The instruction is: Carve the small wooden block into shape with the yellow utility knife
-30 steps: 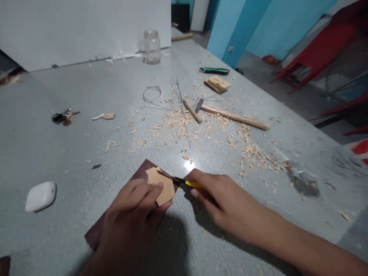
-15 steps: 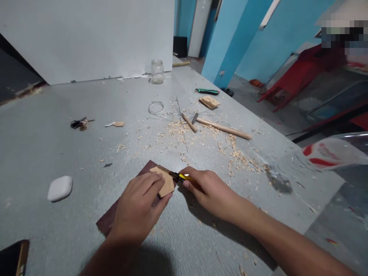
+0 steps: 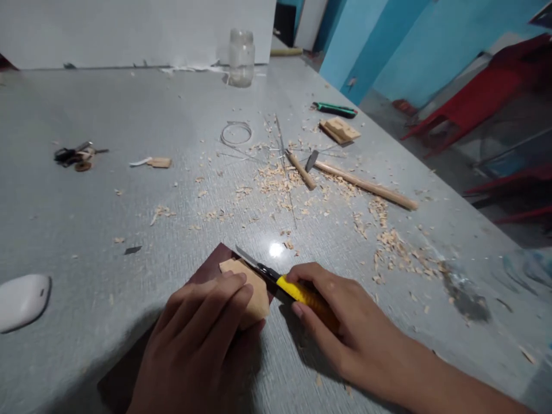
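"What's changing at the knife?"

"The right hand (image 3: 353, 322) is gripping the yellow-handled utility knife (image 3: 304, 296), and its blade (image 3: 246, 254) is now running along the far edge of the pale wood piece (image 3: 254, 293), whereas a second ago it was lying over the top face."

"Meaning what for the carving?"

"I'm judging that the person is between strokes, or just lining one up. I can't tell whether steel is touching wood."

"And the left hand (image 3: 194, 333)?"

"It's closing on the wood piece, its fingers pressing from above, and it's pinning it over the dark reddish-brown board (image 3: 211, 267). Those fingers are hiding much of the piece and sitting near the blade, so they're the main thing in the way."

"What else is lying about?"

"Shavings (image 3: 276, 181) are scattering across the grey table (image 3: 107, 218) beyond the hands. The hammer (image 3: 366, 185) is resting among them, its head beside a small wooden-handled tool (image 3: 302, 171). A wire coil (image 3: 236, 134) is lying to their left, and a glass jar (image 3: 241, 60) is standing farther back."

"Anything crowding the knife?"

"No, the hammer is lying well apart. The white earbud case (image 3: 23, 302) is sitting far off to the left."
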### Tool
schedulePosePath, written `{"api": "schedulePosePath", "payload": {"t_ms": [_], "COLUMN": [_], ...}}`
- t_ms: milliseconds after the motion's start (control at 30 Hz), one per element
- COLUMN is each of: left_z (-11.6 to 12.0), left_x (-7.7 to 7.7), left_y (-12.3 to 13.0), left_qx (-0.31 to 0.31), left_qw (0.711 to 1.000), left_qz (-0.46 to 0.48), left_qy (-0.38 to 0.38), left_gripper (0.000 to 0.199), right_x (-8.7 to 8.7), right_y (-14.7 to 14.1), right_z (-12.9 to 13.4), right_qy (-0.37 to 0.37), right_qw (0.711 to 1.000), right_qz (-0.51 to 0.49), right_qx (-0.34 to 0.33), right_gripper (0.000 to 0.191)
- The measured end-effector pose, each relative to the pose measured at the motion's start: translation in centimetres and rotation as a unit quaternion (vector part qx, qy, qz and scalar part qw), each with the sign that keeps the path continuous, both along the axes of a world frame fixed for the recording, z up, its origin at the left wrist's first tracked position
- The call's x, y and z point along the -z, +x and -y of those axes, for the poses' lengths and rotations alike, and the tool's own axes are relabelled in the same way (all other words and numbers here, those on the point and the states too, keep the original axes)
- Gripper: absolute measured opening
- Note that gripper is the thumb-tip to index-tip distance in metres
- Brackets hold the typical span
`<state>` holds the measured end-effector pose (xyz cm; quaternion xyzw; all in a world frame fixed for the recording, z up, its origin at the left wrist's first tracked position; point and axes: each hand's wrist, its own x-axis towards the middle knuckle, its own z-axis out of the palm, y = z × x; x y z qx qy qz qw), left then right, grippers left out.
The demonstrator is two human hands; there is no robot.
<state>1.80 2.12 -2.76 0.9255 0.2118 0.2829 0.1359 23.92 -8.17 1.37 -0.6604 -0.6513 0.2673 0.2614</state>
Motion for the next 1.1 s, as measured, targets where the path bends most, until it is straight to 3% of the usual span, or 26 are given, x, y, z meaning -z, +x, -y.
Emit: {"api": "schedulePosePath", "payload": {"t_ms": [300,767,1100], "left_z": [-0.2,-0.2,-0.1], "left_x": [0.0,0.0,0.4], "left_y": [0.2,0.2,-0.2], "left_qx": [-0.006,0.006,-0.012], "left_qw": [1.0,0.999,1.0], "left_qz": [-0.003,0.014,-0.019], "left_qy": [-0.028,-0.029,0.022], "left_gripper": [0.028,0.026,0.032], "right_x": [1.3,0.9,0.3], "right_y": [0.6,0.8,-0.4], "right_z": [-0.2,-0.2,0.1], "right_qy": [0.103,0.061,0.014], "right_qw": [0.993,0.994,0.976], "right_qz": [0.049,0.053,0.203], "right_qx": [-0.039,-0.067,-0.076], "right_gripper": [0.047,0.06,0.064]}}
